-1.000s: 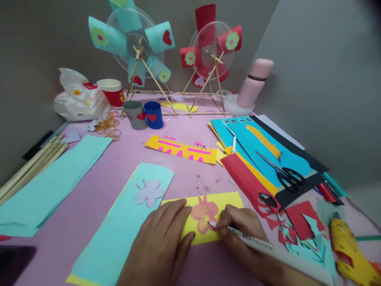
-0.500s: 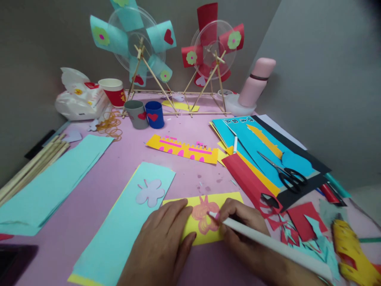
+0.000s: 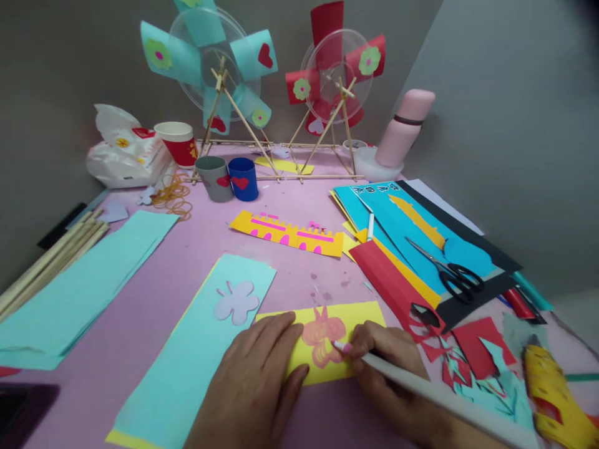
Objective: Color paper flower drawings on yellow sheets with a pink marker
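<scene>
A yellow paper [image 3: 364, 315] lies on the pink tabletop with a pink butterfly drawing [image 3: 322, 330] on it, partly coloured in. My left hand [image 3: 262, 362] rests flat across the paper's left end, fingers stretched out. Pinched in my right hand [image 3: 388, 362] is a white marker [image 3: 435, 386]; its pink tip touches the butterfly's lower right wing. Left of the yellow paper, a pale lilac butterfly cutout [image 3: 237, 303] lies on a long light-blue paper strip [image 3: 187, 349].
Black-handled scissors [image 3: 452, 274] lie on blue and black sheets at right, near paper scraps [image 3: 486, 368] and a yellow glue gun [image 3: 545, 393]. Two paper windmills [image 3: 218, 81] stand behind small cups [image 3: 243, 179]. A yellow cut-out strip [image 3: 287, 234] lies mid-table; wooden sticks [image 3: 56, 259] are at left.
The marker tip has moved slightly right and down over the butterfly, and my right hand with it. More of the wings is filled with pink. My left hand stays in place.
</scene>
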Demonstrator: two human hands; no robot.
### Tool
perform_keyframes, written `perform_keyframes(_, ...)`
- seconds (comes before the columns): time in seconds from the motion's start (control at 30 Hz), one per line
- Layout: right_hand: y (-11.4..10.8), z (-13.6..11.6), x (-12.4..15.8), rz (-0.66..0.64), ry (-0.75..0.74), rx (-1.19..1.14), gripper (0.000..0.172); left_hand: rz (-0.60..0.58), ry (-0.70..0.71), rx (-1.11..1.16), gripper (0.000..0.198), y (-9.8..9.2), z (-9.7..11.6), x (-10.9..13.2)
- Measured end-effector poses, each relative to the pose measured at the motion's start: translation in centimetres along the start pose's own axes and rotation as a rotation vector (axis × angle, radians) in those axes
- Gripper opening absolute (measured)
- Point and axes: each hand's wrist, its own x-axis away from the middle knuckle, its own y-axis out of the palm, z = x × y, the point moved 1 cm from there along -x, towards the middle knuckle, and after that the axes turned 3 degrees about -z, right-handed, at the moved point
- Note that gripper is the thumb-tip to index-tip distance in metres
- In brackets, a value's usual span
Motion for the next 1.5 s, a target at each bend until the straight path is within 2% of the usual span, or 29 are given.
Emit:
perform_keyframes(0.27,-0.2,0.4,0.6,-0.077,0.027,0.053,0.013,-0.006,-0.010,0.014,0.031,-0.1,0.1,-0.2)
perform_keyframes(0.73,0.2,-0.5,-0.5,-0.075,-0.083,0.043,0.015,-0.002,0.012,-0.004,0.031,0.0,0.1,-0.1)
perform_keyframes(1.2,0.2,-0.8,-0.8,-0.086,-0.066,0.095,0.013,-0.005,0.009,0.000,0.031,0.0,0.1,-0.1)
perform_keyframes(1.5,0.3,-0.7,-1.1,-0.066,-0.120,0.086,0.014,0.005,0.006,0.006,0.030,0.2,-0.1,-0.2)
